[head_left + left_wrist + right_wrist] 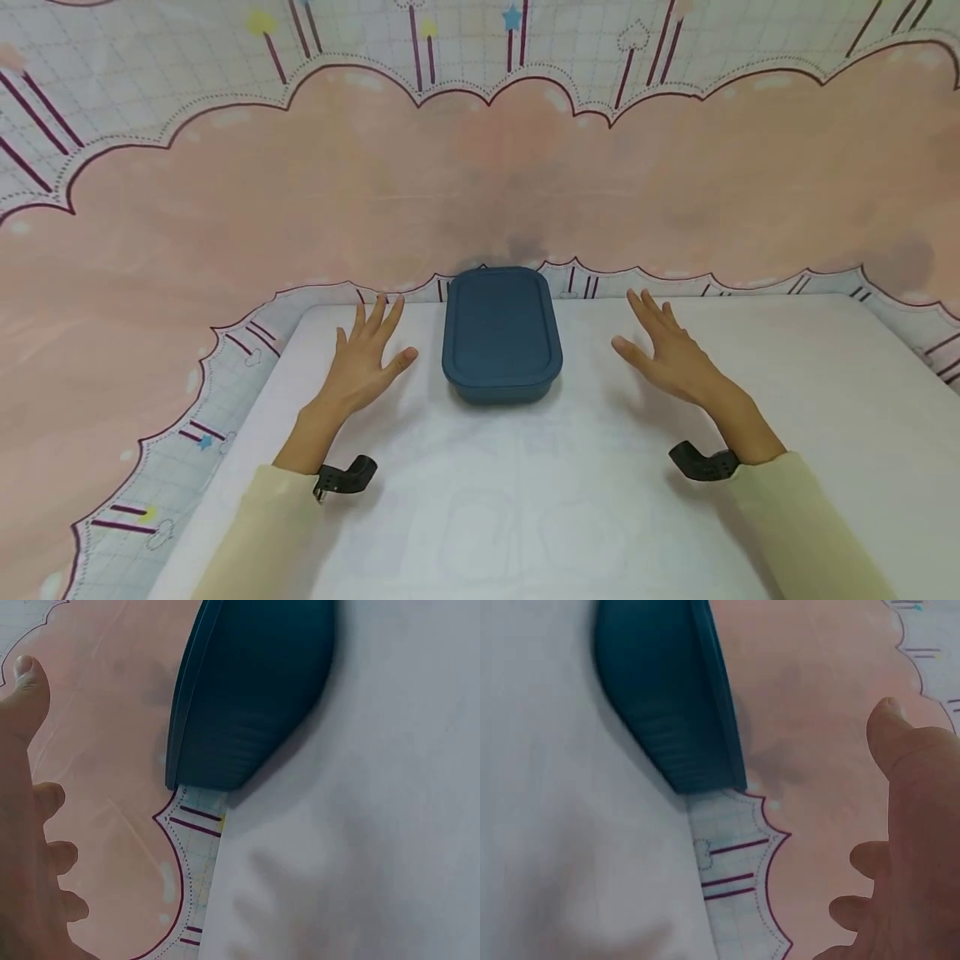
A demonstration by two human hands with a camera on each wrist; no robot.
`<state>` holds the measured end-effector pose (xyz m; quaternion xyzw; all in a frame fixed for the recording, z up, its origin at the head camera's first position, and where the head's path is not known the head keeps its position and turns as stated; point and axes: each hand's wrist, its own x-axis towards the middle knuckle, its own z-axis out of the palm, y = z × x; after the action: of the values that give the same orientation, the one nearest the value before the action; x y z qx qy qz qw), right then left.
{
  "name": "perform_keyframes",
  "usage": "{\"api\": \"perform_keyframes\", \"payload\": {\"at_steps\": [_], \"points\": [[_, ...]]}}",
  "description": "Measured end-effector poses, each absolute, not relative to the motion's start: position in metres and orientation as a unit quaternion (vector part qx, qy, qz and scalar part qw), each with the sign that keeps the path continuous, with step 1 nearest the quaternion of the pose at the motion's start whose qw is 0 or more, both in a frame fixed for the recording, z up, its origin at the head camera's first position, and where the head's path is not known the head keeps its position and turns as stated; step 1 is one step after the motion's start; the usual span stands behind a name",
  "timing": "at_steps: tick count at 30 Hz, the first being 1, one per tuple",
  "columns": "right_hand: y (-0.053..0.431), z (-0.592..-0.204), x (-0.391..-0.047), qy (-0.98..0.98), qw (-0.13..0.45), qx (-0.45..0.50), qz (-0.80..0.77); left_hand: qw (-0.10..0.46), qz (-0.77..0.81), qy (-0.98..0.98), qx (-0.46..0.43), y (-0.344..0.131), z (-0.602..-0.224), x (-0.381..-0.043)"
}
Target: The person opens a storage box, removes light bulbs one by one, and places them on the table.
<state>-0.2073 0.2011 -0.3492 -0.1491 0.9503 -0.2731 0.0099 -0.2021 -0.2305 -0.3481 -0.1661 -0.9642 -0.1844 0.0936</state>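
A dark teal rectangular box with a lid (502, 329) sits at the back middle of the white table. In the head view my left hand (363, 358) is held to its left, fingers spread and apart from the box. On the other side, my right hand (671, 354) is likewise spread, with a wider gap to the box. Neither hand touches anything. The left wrist view shows the box's side wall (255, 697) beyond the left thumb and fingertips. From the right wrist, the opposite side of the box (667, 697) shows. What the box contains is hidden.
The white tabletop (510, 500) spreads around the box and under both forearms. Behind it hangs a pink and white patterned cloth (480, 183), which also shows along the table's left side. Each wrist wears a black camera mount (348, 475).
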Motion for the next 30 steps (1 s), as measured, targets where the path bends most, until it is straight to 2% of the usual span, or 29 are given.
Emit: {"api": "perform_keyframes", "payload": {"at_steps": [17, 30], "points": [[0.153, -0.361, -0.223, 0.924, 0.012, -0.158, -0.348, 0.120, -0.300, -0.933, -0.157, -0.204, -0.365, -0.202], [0.114, -0.374, -0.237, 0.890, 0.025, -0.120, -0.439, 0.100, -0.395, -0.904, -0.128, -0.183, -0.377, -0.207]]}}
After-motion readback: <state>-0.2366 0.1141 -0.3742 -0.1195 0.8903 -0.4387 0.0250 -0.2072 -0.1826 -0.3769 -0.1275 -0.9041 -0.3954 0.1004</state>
